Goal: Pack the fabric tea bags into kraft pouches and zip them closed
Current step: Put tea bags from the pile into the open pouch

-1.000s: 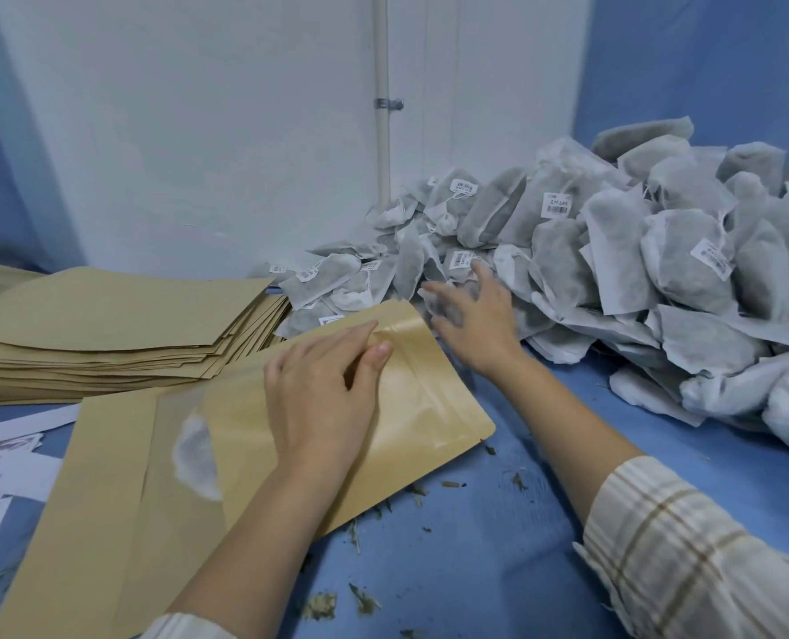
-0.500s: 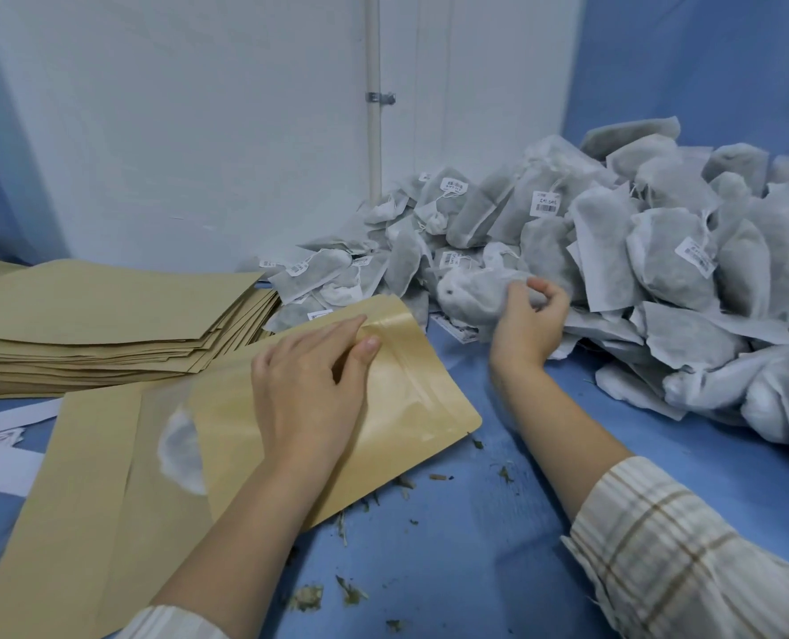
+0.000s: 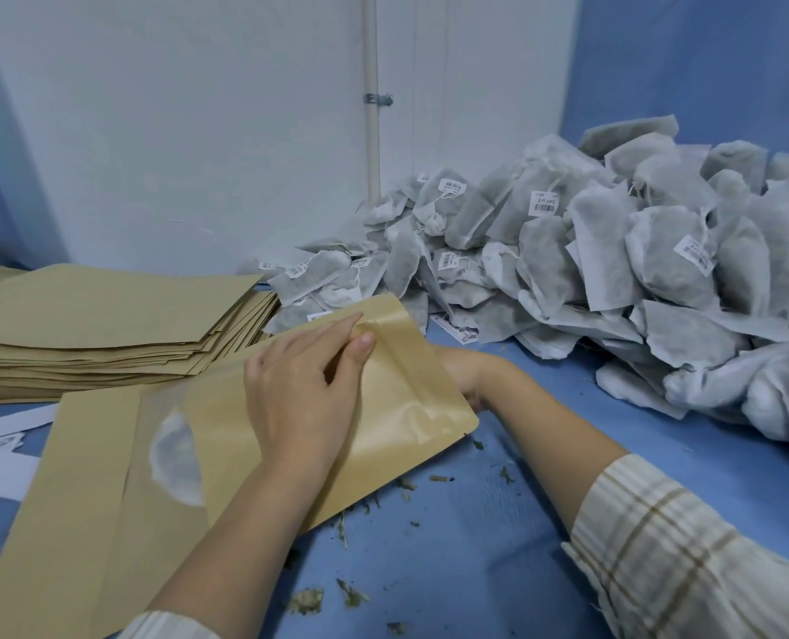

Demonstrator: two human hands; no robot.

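left hand point(image 3: 302, 398) pinching pouch point(image 3: 397, 408) mouth at frame centre | right hand point(image 3: 464, 375) mostly hidden behind pouch, fingers state unclear

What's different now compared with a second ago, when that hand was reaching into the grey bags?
The right hand took a tea bag from the pile and drew back to the kraft pouch; now it is mostly hidden behind the pouch, the bag out of sight. The left hand pinches the pouch mouth as before. The pouch stack has not moved.
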